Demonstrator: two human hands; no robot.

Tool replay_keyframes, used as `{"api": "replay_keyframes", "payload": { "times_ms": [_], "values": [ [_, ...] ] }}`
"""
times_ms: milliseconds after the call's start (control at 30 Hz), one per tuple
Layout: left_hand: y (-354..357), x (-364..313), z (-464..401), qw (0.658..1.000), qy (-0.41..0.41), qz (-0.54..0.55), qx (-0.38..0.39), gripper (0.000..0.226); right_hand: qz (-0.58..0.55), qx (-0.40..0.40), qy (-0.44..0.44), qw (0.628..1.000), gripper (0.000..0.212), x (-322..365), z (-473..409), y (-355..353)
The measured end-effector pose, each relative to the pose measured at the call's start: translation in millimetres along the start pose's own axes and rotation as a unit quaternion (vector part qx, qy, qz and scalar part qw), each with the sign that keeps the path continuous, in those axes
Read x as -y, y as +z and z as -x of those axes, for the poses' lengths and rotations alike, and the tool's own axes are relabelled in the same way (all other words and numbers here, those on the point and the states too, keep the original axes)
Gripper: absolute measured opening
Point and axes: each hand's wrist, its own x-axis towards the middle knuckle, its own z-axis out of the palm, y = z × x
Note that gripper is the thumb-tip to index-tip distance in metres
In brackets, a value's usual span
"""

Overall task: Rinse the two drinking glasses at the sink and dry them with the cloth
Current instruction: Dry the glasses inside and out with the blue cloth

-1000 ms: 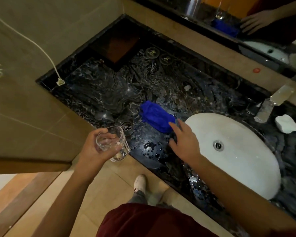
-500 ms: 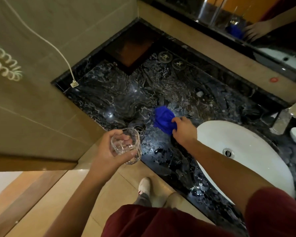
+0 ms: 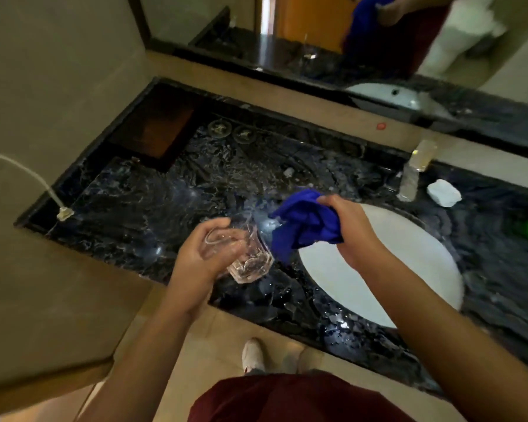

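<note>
A glass [image 3: 244,254] is held in the left hand [image 3: 205,254] at the centre of the frame, above the near edge of the dark marble desk [image 3: 153,205]; that grip is closed around the glass wall, the fingers wrapped over the side nearest the rim. The glass is tilted, its long axis running from the rim at upper left to the thick base at lower right. The blue cloth [image 3: 305,223] is bunched in the right hand [image 3: 351,229], whose grip is closed on it, just right of the glass and over the left rim of the white sink [image 3: 409,263]. A loose corner of the cloth hangs down close beside the glass; whether it touches cannot be told. The coming move is judged to be the drying of this glass: the cloth lies to the right and slightly above, so it would have to be brought leftward, and the mouth turned toward it, since the base and not the mouth faces the cloth. A second glass cannot be made out with certainty.
</note>
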Motion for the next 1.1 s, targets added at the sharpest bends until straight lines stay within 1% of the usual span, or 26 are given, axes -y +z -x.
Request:
{"api": "replay_keyframes", "payload": {
  "times_ms": [100, 167, 200, 267, 367, 400, 433, 500, 600, 667, 767, 833, 900, 967, 1033, 1100],
  "values": [
    [36.3, -7.8, -12.4, 0.997, -0.022, 0.061, 0.044, 0.068, -0.159, -0.031, 0.031, 0.986, 0.029, 0.4, 31.0, -30.6],
    [68.9, -9.3, -17.7, 0.989, -0.06, 0.114, 0.076, 0.084, -0.248, -0.026, 0.036, 0.968, 0.029, 1.9, 49.5, -53.2],
    [86.6, -9.6, -19.0, 0.982, -0.08, 0.143, 0.097, 0.093, -0.275, -0.027, 0.033, 0.961, 0.034, 1.1, 57.3, -64.2],
    [124.3, -7.8, -18.4, 0.964, -0.113, 0.19, 0.145, 0.098, -0.304, -0.03, 0.018, 0.952, 0.043, -1.1, 70.2, -84.4],
    [178.5, 0.4, -13.0, 0.938, -0.168, 0.24, 0.188, 0.083, -0.349, -0.032, -0.005, 0.937, 0.034, -9.4, 79.1, -113.1],
    [195.1, 4.1, -11.2, 0.932, -0.183, 0.245, 0.192, 0.084, -0.368, -0.033, -0.012, 0.929, 0.036, -11.6, 81.9, -123.7],
    [211.2, 8.1, -9.2, 0.93, -0.194, 0.245, 0.195, 0.089, -0.38, -0.032, -0.019, 0.924, 0.039, -14.8, 83.5, -136.1],
    [242.2, 15.3, -4.2, 0.928, -0.211, 0.236, 0.194, 0.09, -0.361, -0.033, -0.046, 0.931, 0.051, -22.2, 85.6, -165.0],
    [286.4, 25.7, 3.8, 0.935, -0.222, 0.217, 0.174, 0.076, -0.27, -0.024, -0.106, 0.957, 0.078, -34.1, 88.0, -208.8],
    [315.2, 34.7, 11.3, 0.944, -0.212, 0.189, 0.166, 0.071, -0.216, -0.031, -0.121, 0.968, 0.084, -40.0, 89.7, -233.3],
    [352.8, 47.1, 25.8, 0.959, -0.19, 0.139, 0.158, 0.066, -0.159, -0.064, -0.138, 0.975, 0.075, -44.5, 87.6, -264.0],
    [371.1, 52.7, 34.3, 0.968, -0.166, 0.107, 0.153, 0.063, -0.14, -0.078, -0.138, 0.977, 0.072, -48.3, 84.4, -280.9],
    [384.1, 53.8, 39.6, 0.976, -0.149, 0.068, 0.143, 0.062, -0.138, -0.08, -0.13, 0.979, 0.07, -49.3, 83.0, -295.6],
    [394.6, 51.6, 40.7, 0.981, -0.127, 0.008, 0.144, 0.06, -0.133, -0.077, -0.119, 0.981, 0.071, -49.9, 82.3, -306.9],
    [402.7, 48.8, 38.3, 0.98, -0.105, -0.058, 0.159, 0.056, -0.14, -0.076, -0.111, 0.981, 0.066, -49.9, 81.8, -315.0],
    [408.7, 47.8, 33.6, 0.976, -0.095, -0.099, 0.169, 0.054, -0.152, -0.078, -0.106, 0.98, 0.064, -51.1, 79.6, -320.7]
  ]
}}
